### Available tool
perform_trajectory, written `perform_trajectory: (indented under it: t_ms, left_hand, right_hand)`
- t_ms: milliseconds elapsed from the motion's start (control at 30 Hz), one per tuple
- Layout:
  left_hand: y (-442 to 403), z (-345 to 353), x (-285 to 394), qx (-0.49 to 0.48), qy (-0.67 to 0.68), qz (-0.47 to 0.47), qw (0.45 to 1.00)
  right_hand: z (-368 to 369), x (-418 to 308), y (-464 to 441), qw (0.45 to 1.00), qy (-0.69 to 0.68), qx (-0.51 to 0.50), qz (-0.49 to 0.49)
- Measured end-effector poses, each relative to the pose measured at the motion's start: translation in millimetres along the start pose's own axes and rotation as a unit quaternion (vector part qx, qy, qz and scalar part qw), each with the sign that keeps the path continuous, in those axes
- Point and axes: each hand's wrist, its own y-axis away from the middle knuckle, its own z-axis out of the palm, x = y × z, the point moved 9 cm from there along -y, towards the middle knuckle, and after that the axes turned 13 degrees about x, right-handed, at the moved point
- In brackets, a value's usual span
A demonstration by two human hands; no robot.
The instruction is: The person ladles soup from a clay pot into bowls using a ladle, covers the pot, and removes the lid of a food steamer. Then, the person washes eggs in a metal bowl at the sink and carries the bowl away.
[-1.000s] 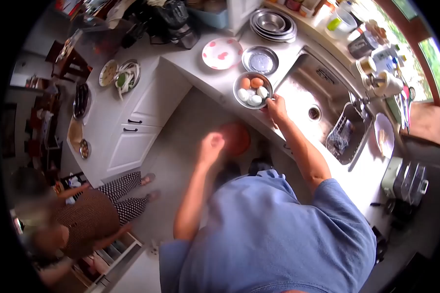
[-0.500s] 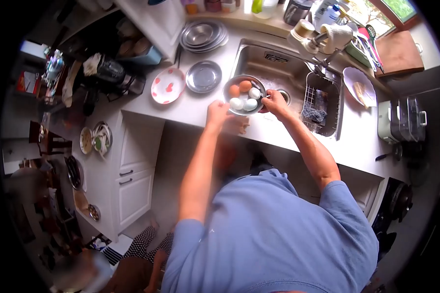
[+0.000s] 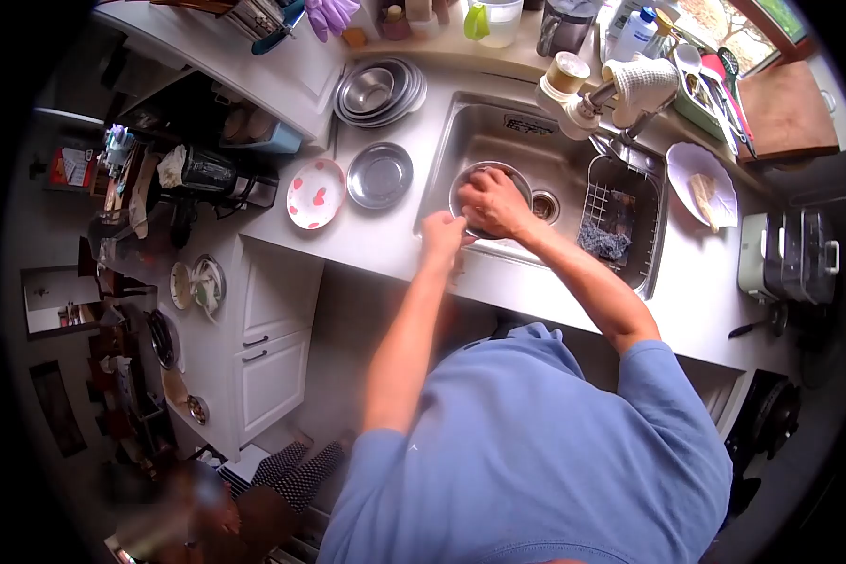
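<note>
A round metal bowl (image 3: 519,179) is at the sink's front left edge. My left hand (image 3: 445,228) is closed on its near-left rim. Over the bowl lies my right hand (image 3: 496,199), its fingers curled down inside. That hand covers the bowl's contents, so the brown and white eggs seen earlier are hidden now. What the right fingertips touch does not show. Beneath and around the bowl is the steel sink (image 3: 442,174), with its drain (image 3: 544,207) just right of the bowl.
Left of the sink are a metal plate (image 3: 380,176), a red-spotted plate (image 3: 315,216) and stacked metal bowls (image 3: 414,94). A wire rack (image 3: 620,193) with a grey scrubber (image 3: 603,242) sits in the sink. The faucet (image 3: 603,94) overhangs behind. Another person (image 3: 263,508) is at lower left.
My right hand has left the bowl's right rim and moved into the bowl, covering the eggs. The bowl and my left hand have shifted slightly right and downward in view.
</note>
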Motion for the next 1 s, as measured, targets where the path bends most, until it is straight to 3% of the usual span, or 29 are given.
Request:
perform_trajectory:
  t_ms: [167, 233, 300, 400, 500, 567, 633, 700, 733, 867, 1000]
  left_hand:
    - [-1, 0, -3, 0.029, 0.005, -0.001, 1.000]
    - [-6, -1, -11, 0.031, -0.001, -0.013, 0.999]
    - [-8, 0, -14, 0.035, 0.006, -0.012, 0.999]
    - [-8, -1, -12, 0.043, 0.016, 0.004, 0.999]
    - [-15, -8, -23, 0.053, 0.001, -0.005, 0.999]
    - [-13, -8, -22, 0.056, -0.007, -0.011, 0.998]
    - [-13, -6, -23, 0.054, -0.002, -0.012, 0.998]
    - [-14, -5, -22, 0.051, 0.013, -0.008, 0.999]
    - [-13, -5, -21, 0.048, 0.011, -0.005, 0.999]
    - [-14, -9, -21, 0.049, 0.005, 0.001, 0.999]
    - [-8, -7, -15, 0.061, 0.026, 0.003, 0.998]
  right_hand:
    - [-15, -1, 3, 0.979, -0.180, -0.038, -0.088]
    - [-9, 31, 12, 0.989, -0.137, -0.061, 0.016]
    - [-15, 38, 11, 0.995, -0.070, 0.000, 0.075]
    - [-8, 13, 15, 1.000, 0.016, -0.011, -0.019]
    - [5, 26, 25, 0.985, -0.130, -0.110, -0.025]
    - [10, 54, 40, 0.988, -0.091, -0.122, 0.034]
    - [9, 73, 41, 0.980, -0.110, -0.059, 0.154]
    - [13, 53, 34, 0.990, -0.069, -0.056, 0.107]
    - [20, 42, 35, 0.991, -0.031, -0.110, 0.072]
    - [22, 46, 34, 0.977, -0.161, -0.139, 0.026]
    - [-8, 63, 20, 0.988, -0.059, -0.031, 0.141]
